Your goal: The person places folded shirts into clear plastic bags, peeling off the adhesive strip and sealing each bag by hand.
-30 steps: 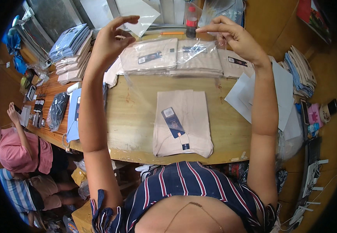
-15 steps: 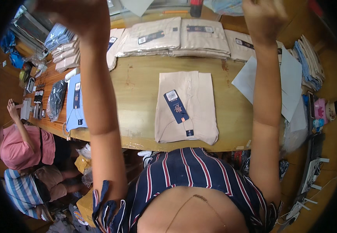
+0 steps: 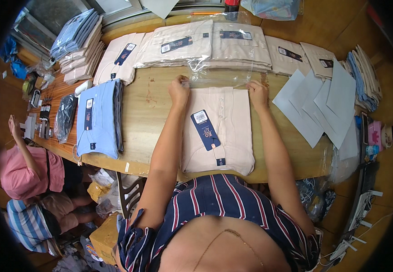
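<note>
A folded beige garment (image 3: 230,131) lies on the table in front of me, a dark blue hang tag (image 3: 204,130) on its front. Past its far edge a clear plastic bag (image 3: 221,68) stretches between my hands, its far part over the packed garments. My left hand (image 3: 179,90) pinches one corner of the bag's near edge, by the garment's far left corner. At the far right corner my right hand (image 3: 257,94) pinches the other corner. The bag's near edge spans the garment's width.
Packed beige garments (image 3: 169,43) line the table's back. Folded blue garments (image 3: 101,120) lie left, white sheets (image 3: 325,102) right. A dark bottle (image 3: 232,8) and a pencil (image 3: 205,13) stand or lie behind. A person in pink (image 3: 31,167) is at the far left.
Both hands have come down from high over the table's back to the beige garment's far corners. The clear bag now shows stretched between them. The garment has barely moved.
</note>
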Tool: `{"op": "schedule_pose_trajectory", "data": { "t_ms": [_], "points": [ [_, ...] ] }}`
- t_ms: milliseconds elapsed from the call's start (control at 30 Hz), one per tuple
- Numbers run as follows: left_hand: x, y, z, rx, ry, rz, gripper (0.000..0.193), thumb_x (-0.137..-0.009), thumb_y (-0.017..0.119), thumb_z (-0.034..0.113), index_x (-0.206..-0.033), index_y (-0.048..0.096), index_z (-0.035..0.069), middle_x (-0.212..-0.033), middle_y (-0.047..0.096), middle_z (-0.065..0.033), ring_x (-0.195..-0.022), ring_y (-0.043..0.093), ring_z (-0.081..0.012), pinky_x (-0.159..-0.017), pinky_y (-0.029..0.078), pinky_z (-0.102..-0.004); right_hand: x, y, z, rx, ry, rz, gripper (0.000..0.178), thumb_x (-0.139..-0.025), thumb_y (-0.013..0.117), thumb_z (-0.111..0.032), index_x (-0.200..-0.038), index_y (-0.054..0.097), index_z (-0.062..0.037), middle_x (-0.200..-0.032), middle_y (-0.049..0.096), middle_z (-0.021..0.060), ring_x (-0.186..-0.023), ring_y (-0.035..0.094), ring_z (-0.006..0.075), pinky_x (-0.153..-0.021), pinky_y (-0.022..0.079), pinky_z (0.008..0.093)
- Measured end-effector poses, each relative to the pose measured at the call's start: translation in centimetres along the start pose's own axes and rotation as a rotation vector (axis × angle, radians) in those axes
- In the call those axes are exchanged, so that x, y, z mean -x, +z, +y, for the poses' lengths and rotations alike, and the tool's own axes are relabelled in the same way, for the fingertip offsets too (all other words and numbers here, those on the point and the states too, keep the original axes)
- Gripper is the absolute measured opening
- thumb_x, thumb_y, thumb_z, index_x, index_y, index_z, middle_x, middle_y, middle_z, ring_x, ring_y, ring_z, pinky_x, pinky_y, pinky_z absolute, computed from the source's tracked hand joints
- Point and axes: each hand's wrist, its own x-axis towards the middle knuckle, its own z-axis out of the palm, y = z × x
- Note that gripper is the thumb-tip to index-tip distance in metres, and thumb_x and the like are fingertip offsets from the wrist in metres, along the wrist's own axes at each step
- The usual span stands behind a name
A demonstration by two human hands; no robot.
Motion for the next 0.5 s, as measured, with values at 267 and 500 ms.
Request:
{"op": "schedule_pose_trajectory", "data": {
  "t_ms": [267,500],
  "points": [
    [-1.1,-0.7,-3.6,0.266,-0.162,-0.263,0.006,-0.066,0.058,-0.001,-0.067,0.053,0.003,-0.06,0.051,-0.0003,-0.054,0.044,-0.0061,-0.05,0.035,-0.0197,-0.8,-0.4,1.2,-0.612,0.529,-0.213,0.009,-0.074,0.048,0.008,-0.078,0.05,0.0001,-0.07,0.058,0.0078,-0.062,0.056,0.0121,-0.05,0.046,0.0233],
    [2.0,-2.9,-3.4,0.369,-0.067,-0.342,0.008,-0.066,0.054,-0.004,-0.066,0.049,0.002,-0.064,0.049,0.0,-0.06,0.043,-0.0065,-0.055,0.036,-0.0191,1.5,-1.2,0.9,-0.538,0.58,-0.328,0.011,-0.072,0.053,0.006,-0.073,0.044,-0.0005,-0.068,0.057,0.0074,-0.057,0.056,0.0126,-0.045,0.045,0.0231]
  ]
}}
